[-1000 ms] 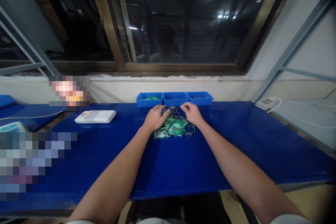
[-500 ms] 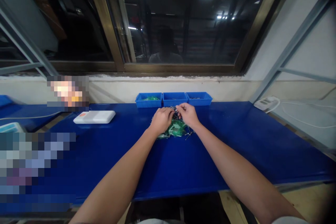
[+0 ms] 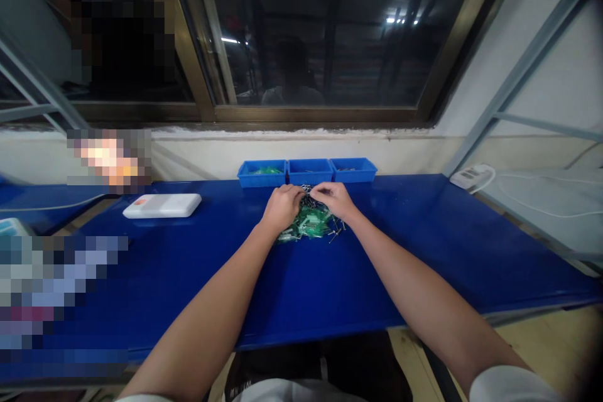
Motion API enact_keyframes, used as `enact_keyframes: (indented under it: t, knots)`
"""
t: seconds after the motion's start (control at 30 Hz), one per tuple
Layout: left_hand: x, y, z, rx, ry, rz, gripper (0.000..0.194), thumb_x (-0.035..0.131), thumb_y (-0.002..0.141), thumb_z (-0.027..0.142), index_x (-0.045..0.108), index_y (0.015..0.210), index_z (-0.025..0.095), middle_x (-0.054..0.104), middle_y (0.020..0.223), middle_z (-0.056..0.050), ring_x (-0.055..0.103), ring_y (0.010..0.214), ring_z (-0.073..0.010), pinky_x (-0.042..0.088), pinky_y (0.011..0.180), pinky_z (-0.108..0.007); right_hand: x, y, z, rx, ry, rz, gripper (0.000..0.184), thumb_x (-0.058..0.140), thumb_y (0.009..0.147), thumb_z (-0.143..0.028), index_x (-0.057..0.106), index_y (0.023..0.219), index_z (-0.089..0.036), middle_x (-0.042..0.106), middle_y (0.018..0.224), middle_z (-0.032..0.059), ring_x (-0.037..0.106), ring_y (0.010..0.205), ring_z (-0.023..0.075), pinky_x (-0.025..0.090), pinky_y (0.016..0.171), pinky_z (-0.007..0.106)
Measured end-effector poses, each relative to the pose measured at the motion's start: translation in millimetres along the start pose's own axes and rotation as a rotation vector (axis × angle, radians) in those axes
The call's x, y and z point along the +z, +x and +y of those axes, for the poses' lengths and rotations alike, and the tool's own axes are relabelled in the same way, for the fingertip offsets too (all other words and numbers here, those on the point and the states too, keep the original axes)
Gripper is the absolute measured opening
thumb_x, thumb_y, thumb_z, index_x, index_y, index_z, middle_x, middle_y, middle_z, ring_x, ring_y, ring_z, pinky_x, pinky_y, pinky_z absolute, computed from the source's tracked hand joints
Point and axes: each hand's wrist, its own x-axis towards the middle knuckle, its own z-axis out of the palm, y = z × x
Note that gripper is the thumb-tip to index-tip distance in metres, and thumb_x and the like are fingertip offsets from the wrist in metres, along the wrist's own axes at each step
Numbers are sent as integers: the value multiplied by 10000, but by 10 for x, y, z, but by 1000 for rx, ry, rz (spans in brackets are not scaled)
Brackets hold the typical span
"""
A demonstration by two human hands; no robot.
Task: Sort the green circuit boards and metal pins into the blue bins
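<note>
A pile of small metal screws [image 3: 307, 202] lies on the blue tabletop [image 3: 306, 301], mixed with green plastic packets [image 3: 313, 224] at its near side. My left hand [image 3: 281, 207] is over the pile's left side, thumb and fingers pinched together. From the right, my right hand [image 3: 335, 200] reaches in with thumb and forefinger closed. The two sets of fingertips are close together above the screws. Whatever sits between them is too small to make out. A few loose screws [image 3: 335, 230] stick out below my right hand.
Three blue bins stand in a row behind the pile: the left bin [image 3: 262, 181] holds green packets, the middle bin [image 3: 309, 177] and right bin [image 3: 353, 177] some small metal pieces. A white box-shaped device [image 3: 162, 206] lies left. A power strip [image 3: 472, 176] is at right.
The view has shifted slightly, so everything sits a little higher and further left. My fingertips stay together over the pile, and my right hand's fingers are lowered closer to the screws.
</note>
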Motion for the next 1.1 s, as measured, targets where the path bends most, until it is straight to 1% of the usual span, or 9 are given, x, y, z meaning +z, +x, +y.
enact_keyframes:
  t: [0.13,0.33,0.5,0.63,0.77,0.87,0.93,1.03,1.1]
  knots:
    - [-29,5,-28,-74,-51,75,290,408,902,326,583,1078,176,635,1023,-79,574,958,-213,441,864,-344,-90,15,47,-5,-123,80,195,604,728,-354,685,756,-179,689,752,34,600,721,174,453,716,310]
    - [-27,-18,-231,-258,-20,120,303,441,866,314,560,1097,160,605,1085,-107,566,1000,-241,447,882,-372,-294,61,248,-147,-508,252,222,580,728,-277,669,906,-180,682,885,57,552,862,211,420,827,345]
    - [1,-38,-331,-328,12,93,298,461,842,314,563,1077,162,601,1075,-114,565,1000,-254,454,878,-390,-416,133,391,-64,-656,378,260,557,747,-313,652,943,-172,657,994,86,504,980,256,341,925,414]
    - [-13,-37,-316,-339,10,74,304,460,839,315,557,1081,161,593,1087,-116,562,1007,-255,455,883,-394,-471,176,454,70,-693,417,348,575,729,-385,634,1008,-186,617,1097,94,433,1057,315,325,909,481]
    - [-15,-42,-315,-355,14,49,311,459,838,318,550,1089,161,582,1108,-124,548,1038,-268,444,897,-415,-527,191,506,175,-706,393,472,577,718,-458,597,1109,-195,553,1217,104,391,1101,357,322,900,535]
    - [10,-40,-334,-372,24,28,320,463,836,329,549,1093,159,579,1119,-133,544,1044,-282,439,898,-436,-565,176,563,208,-684,332,598,621,677,-496,542,1204,-224,423,1371,104,360,1162,377,315,914,565]
    - [6,-32,-327,-375,25,25,326,475,831,345,554,1089,163,583,1118,-132,544,1045,-287,438,896,-441,-580,164,597,202,-663,304,624,644,661,-490,530,1222,-242,345,1430,98,339,1197,384,315,924,571]
    - [-110,-27,-250,-334,-4,97,302,501,820,351,580,1046,167,606,1074,-108,558,1024,-267,447,891,-411,-584,165,561,180,-650,325,561,624,698,-447,547,1207,-223,352,1429,107,330,1224,380,324,939,565]
    - [-268,-44,-167,-261,-31,215,255,503,830,340,599,994,170,625,1014,-81,570,997,-236,449,896,-376,-593,177,411,140,-639,388,497,590,741,-431,570,1175,-189,404,1391,132,348,1230,358,333,954,549]
